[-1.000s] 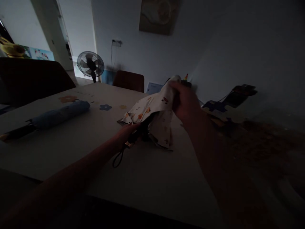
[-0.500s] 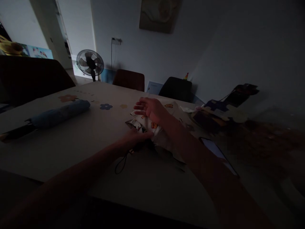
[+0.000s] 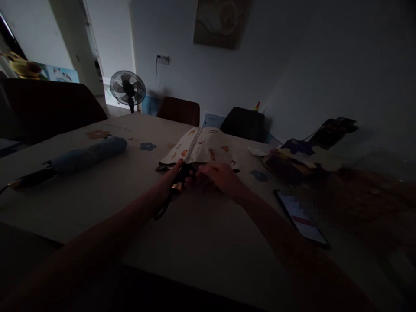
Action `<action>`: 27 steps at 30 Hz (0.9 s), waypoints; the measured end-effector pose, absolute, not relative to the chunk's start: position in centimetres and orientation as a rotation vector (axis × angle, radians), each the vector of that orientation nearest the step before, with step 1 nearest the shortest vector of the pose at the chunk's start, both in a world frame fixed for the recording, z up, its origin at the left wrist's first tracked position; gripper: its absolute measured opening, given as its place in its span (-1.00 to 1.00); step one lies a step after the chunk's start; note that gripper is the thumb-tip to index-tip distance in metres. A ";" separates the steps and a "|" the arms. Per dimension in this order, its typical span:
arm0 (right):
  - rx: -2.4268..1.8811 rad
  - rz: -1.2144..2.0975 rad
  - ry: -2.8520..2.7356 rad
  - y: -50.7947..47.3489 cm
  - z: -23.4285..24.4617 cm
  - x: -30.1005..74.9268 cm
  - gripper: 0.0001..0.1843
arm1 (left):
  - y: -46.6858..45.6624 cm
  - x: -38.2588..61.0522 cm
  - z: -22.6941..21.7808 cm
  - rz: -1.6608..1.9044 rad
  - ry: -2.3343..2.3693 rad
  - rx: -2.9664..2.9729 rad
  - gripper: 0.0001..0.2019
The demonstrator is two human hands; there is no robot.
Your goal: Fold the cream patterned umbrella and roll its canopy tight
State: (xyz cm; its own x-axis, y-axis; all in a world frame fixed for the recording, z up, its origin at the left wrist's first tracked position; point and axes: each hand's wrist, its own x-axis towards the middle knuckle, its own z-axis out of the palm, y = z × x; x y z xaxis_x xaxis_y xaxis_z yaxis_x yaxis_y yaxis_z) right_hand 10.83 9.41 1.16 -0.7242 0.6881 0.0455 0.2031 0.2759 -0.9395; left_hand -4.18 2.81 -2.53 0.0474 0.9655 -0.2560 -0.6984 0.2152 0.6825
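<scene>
Since 0.5 s ago, the right hand [image 3: 219, 175] has shifted from above the patterned umbrella [image 3: 208, 145] to its near edge, and the pale canopy now spreads toward 12 o'clock. Clock positions below are read from that canopy's middle.

Largest item: the pale table [image 3: 208, 242], printed with flowers. Black chair [image 3: 243, 123] stands at 2 o'clock and brown chair [image 3: 180, 112] at 11 o'clock, both at the table's far side. Fan [image 3: 128, 88] stands at 10 o'clock, beyond the table.

Patterned umbrella: over the table, orange-brown figures on its fabric, dark handle [image 3: 180, 175] toward 7 o'clock. Blue umbrella [image 3: 89, 155]: furled, lying on the table at 9 o'clock, well apart from the patterned umbrella.

Left hand [image 3: 170, 180], at 8 o'clock: closed around the handle, thumb reaching the canopy's edge. Right hand, at 5 o'clock: fingers bent at the near edge; whether they grip anything cannot be told.

Phone [image 3: 303, 221]: on the table at 4 o'clock, lit screen upward. Strap [image 3: 162, 209]: dark loop at the handle's end, 7 o'clock. Gold-coloured band [image 3: 177, 186]: on the handle.
</scene>
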 end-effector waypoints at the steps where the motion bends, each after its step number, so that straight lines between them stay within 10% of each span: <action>1: -0.855 1.367 -2.166 9.4 0.4 11.0 -0.64 | 2.9 -4.3 -2.6 1.304 0.777 0.431 -0.50; 13: -0.585 -0.173 -2.251 10.0 -0.8 11.2 -0.80 | 2.9 -3.3 -2.9 1.378 1.018 0.453 -0.69; 27: -0.460 -0.135 -2.273 10.3 -0.4 10.9 -0.77 | 2.1 -2.5 -2.5 1.281 1.211 0.900 -0.69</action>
